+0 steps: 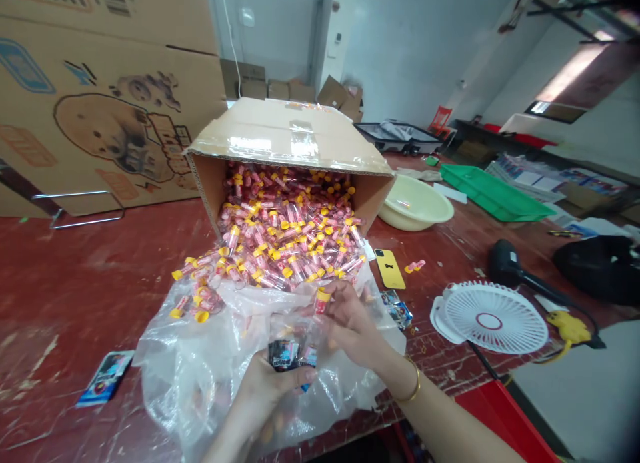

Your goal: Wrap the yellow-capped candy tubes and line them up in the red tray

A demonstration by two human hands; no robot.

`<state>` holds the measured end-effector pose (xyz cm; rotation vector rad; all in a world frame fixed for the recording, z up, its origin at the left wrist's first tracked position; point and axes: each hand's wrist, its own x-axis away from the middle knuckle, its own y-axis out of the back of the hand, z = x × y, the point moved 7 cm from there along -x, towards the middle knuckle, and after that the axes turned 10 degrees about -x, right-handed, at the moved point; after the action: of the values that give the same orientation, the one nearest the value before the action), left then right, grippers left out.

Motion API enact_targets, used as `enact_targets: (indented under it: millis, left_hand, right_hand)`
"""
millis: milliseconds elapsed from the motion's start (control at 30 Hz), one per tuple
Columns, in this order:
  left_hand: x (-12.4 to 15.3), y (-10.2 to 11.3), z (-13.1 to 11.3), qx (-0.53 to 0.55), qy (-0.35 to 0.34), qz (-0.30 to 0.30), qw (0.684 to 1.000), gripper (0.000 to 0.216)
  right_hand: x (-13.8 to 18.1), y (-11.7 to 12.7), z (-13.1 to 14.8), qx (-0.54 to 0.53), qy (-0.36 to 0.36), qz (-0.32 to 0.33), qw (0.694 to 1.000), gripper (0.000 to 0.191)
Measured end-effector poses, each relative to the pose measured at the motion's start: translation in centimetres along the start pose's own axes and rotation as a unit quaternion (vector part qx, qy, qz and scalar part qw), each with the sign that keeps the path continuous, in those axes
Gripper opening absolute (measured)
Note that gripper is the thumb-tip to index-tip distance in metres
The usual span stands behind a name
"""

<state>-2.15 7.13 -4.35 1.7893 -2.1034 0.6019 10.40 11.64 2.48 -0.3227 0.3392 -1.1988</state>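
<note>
Wide tabletop [75,276] left of tipped box [285,133], fan [490,323] right; right hand [353,326] pinching tube [321,302], long axis upright, cap toward box; left hand [265,390] gripping packet [286,354].

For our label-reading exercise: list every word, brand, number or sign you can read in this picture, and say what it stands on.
Nothing reads clearly enough to quote.
On the printed cardboard at the left: cartoon print, barcode and lettering, all too blurred.
On the packet in the left hand: dark label, too small.
On the tube in the right hand: label unreadable.
On the card lying on the table: print blurred.
</note>
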Motion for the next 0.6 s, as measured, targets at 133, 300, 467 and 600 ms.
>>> enact_targets:
  millis: [133,300,467,600]
  left_hand:
    - [-0.4,-0.2,0.2,-0.008,-0.014,0.005,1.0,0.027]
    - [-0.3,-0.5,0.1,0.022,-0.007,-0.008,1.0,0.028]
    - [0.1,-1.1,-0.3,0.126,0.035,-0.023,0.991,0.037]
    - [-0.3,-2.0,-0.4,0.163,0.056,-0.006,0.985,0.041]
  right_hand:
    - [0.3,-0.6,0.6,0.106,0.009,0.045,0.993,0.024]
    - [-0.3,0.3,-1.5,0.004,-0.078,0.019,0.997,0.037]
    - [1.0,0.5,-3.5,0.002,-0.082,-0.011,0.997,0.026]
    - [3.1,-1.3,-3.9,0.065,-0.059,0.048,0.995,0.06]
